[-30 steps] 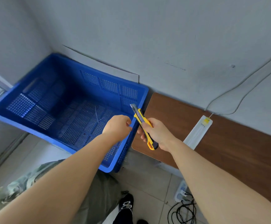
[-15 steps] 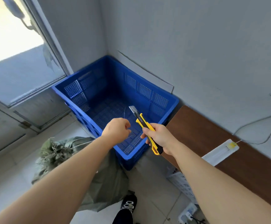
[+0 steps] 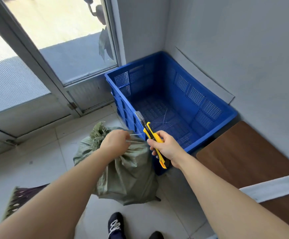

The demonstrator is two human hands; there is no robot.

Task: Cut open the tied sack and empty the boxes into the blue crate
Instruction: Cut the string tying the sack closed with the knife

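One green woven sack (image 3: 128, 171) on the floor tiles, at seven o'clock from the blue crate (image 3: 214, 107) and touching its near corner. Soft, crinkly fabric; probably slack rather than stiff, weight unknown with the boxes hidden inside. Best taken at the gathered neck, just below the frayed top. Left hand (image 3: 114, 144) there, at eleven o'clock on the sack, fingers pinched on a thin pale tie strand (image 3: 136, 134) pulled toward three o'clock. Right hand (image 3: 166, 149) wrapped around one yellow utility knife (image 3: 151, 135), blade up at twelve o'clock, over the crate rim. One crate, apparently holding only loose threads. Two dark shoes (image 3: 115, 225) at six o'clock.
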